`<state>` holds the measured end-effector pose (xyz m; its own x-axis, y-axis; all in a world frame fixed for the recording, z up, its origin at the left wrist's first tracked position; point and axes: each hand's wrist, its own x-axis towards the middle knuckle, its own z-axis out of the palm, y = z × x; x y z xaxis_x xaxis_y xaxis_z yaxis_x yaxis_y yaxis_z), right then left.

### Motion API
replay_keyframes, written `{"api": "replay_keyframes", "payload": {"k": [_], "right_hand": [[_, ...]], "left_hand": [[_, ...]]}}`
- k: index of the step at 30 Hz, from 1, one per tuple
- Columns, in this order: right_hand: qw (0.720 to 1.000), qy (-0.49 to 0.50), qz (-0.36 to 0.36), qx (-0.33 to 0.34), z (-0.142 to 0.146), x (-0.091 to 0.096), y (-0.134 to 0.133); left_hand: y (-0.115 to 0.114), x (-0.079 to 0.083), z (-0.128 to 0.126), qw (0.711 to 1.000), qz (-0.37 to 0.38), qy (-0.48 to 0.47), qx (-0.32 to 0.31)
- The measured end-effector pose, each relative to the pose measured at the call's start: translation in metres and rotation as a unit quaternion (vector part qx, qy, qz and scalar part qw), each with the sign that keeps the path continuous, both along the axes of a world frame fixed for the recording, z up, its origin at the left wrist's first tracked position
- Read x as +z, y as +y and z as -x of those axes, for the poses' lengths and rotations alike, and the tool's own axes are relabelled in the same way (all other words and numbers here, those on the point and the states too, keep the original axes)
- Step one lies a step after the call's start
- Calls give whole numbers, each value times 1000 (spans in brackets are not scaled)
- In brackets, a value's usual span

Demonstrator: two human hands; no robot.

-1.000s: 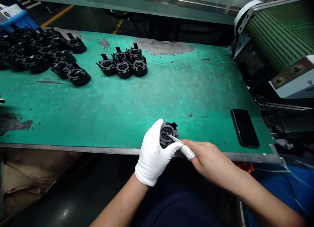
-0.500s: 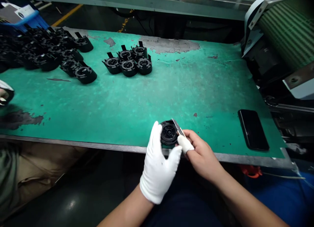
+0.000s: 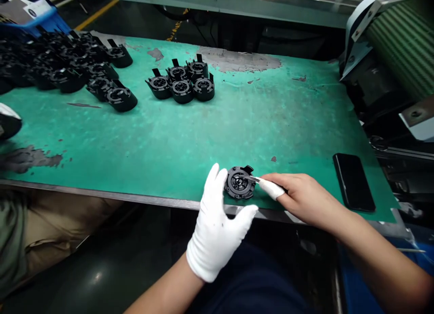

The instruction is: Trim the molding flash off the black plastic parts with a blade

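A round black plastic part, with concentric rings and a raised tab, sits near the table's front edge. My left hand, in a white glove, is at its left side with the fingers stretched out and the thumb apart. The fingertips meet the part's left edge; whether they press on it I cannot tell. My right hand, bare except for a white finger cover on the thumb, is closed around a slim knife with a metal blade. The blade's tip lies over the middle of the part.
Several similar black housings stand grouped at the back of the green table. A larger cluster fills the back left, beside a blue bin. A black phone lies at right. Machinery borders the right side; another person's leg shows at left.
My right hand has swung to the right and flattened, and the blade now points left over the part's centre. The part has turned, its tab now showing at upper right. My left hand stays beside it.
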<state>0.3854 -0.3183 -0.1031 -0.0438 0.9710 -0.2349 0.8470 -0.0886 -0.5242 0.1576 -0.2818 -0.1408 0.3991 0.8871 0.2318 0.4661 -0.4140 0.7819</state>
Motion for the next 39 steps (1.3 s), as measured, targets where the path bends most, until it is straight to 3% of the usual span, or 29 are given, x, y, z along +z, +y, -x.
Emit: {"api": "replay_keyframes", "payload": {"k": [4, 8, 17, 23, 39], "right_hand": [[997, -73, 4, 22, -1, -5, -1], [997, -75, -8, 34, -2, -6, 1], [993, -106, -1, 51, -9, -2, 6], [994, -75, 33, 72, -11, 3, 4], [999, 14, 29, 36, 18, -5, -19]], "left_hand": [[18, -16, -14, 1000, -13, 7, -27], [22, -24, -22, 1000, 0, 21, -23], [22, -24, -22, 999, -20, 22, -18], [22, -24, -22, 999, -21, 29, -14], [22, -26, -23, 998, -34, 38, -25]]}}
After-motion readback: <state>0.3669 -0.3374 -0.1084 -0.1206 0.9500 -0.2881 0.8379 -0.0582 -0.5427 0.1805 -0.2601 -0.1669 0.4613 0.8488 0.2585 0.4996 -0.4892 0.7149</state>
